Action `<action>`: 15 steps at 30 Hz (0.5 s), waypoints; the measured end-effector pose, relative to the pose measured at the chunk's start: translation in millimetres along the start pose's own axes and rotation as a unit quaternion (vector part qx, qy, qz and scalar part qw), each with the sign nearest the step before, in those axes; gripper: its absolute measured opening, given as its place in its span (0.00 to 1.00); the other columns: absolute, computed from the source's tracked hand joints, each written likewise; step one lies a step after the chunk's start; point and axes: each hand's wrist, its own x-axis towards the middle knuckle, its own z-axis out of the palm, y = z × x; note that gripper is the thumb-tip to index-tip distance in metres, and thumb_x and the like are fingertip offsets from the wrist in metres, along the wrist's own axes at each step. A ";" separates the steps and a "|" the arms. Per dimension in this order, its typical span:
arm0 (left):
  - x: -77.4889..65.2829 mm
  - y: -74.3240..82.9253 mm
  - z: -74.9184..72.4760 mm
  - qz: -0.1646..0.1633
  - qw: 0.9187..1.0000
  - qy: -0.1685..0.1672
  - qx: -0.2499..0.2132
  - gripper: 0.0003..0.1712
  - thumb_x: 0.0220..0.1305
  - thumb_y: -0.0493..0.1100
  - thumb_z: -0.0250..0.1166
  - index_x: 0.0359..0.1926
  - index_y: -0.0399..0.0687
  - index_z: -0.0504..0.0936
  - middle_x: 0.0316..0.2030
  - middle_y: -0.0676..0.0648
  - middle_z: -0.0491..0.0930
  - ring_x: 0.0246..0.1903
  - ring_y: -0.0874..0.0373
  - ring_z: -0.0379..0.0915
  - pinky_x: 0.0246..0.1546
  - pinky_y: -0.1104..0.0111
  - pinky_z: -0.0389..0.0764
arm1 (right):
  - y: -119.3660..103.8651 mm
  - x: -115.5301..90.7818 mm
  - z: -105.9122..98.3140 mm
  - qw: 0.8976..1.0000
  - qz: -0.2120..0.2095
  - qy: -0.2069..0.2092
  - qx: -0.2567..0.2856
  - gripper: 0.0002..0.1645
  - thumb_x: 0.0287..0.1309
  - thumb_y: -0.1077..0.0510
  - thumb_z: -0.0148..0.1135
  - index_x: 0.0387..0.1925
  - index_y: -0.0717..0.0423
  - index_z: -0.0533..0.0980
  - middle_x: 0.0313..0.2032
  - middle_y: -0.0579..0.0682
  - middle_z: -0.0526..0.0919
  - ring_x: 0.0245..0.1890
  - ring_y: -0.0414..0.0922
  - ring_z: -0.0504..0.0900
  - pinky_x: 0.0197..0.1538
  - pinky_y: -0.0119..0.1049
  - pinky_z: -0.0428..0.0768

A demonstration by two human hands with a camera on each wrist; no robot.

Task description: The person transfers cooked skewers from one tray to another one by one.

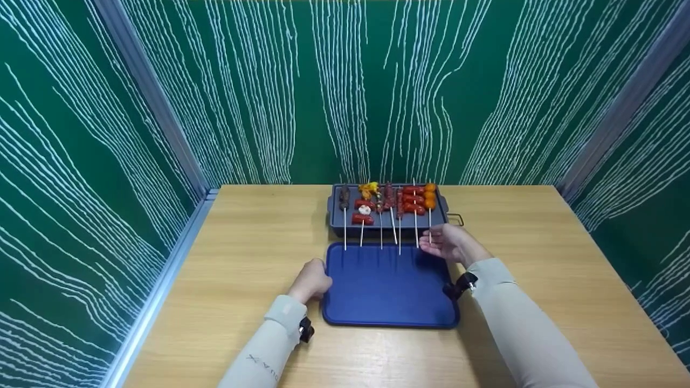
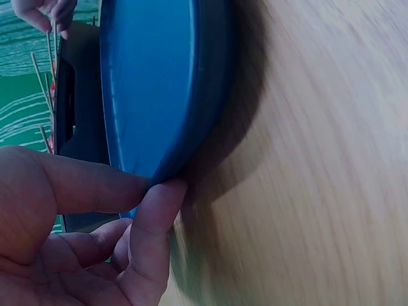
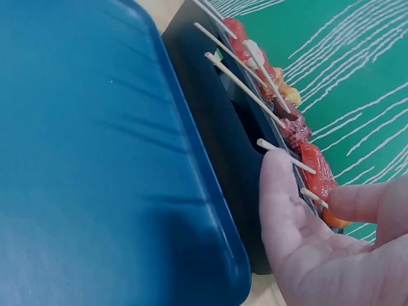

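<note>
My left hand (image 1: pixel 311 280) pinches the left rim of a blue tray (image 1: pixel 391 285) between thumb and fingers; in the left wrist view the tray's rounded corner (image 2: pixel 156 169) tapers into that grip. Behind the tray stands a dark grill (image 1: pixel 337 215) bearing several food skewers, their bare sticks jutting over its front edge. My right hand (image 1: pixel 447 243) is at the grill's front right, beside the skewer of orange balls (image 1: pixel 429 196). In the right wrist view, thumb and extended fingers stand apart on either side of that skewer's stick (image 3: pixel 314 197), with the thumb tip right at it.
A skewer with red pieces and a white slice (image 1: pixel 364 210) lies left on the grill, near a dark meat skewer (image 1: pixel 344 198). Red sausage skewers (image 1: pixel 414 199) lie beside the orange one. A wire handle (image 1: pixel 456 218) sticks out right. Green walls edge the wooden table (image 1: pixel 242 231).
</note>
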 end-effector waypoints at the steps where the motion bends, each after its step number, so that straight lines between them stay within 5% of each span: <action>1: 0.0 -0.1 0.0 -0.002 1.000 0.000 -0.002 0.09 0.56 0.31 0.56 0.29 0.49 0.70 0.26 0.46 0.76 0.17 0.56 0.77 0.10 0.69 0.77 | -0.4 0.3 -0.6 1.000 0.000 -0.003 0.005 0.18 0.86 0.60 0.36 0.59 0.67 0.68 0.35 0.53 0.86 0.34 0.44 0.88 0.46 0.31 0.92; 15: 1.2 -3.0 -0.1 0.004 1.000 -0.003 -0.002 0.06 0.57 0.31 0.57 0.33 0.44 0.77 0.28 0.46 0.79 0.20 0.54 0.79 0.14 0.68 0.81 | -7.7 1.6 -4.9 0.999 -0.006 -0.012 0.040 0.11 0.84 0.65 0.40 0.53 0.64 0.71 0.29 0.53 0.87 0.29 0.42 0.88 0.40 0.28 0.92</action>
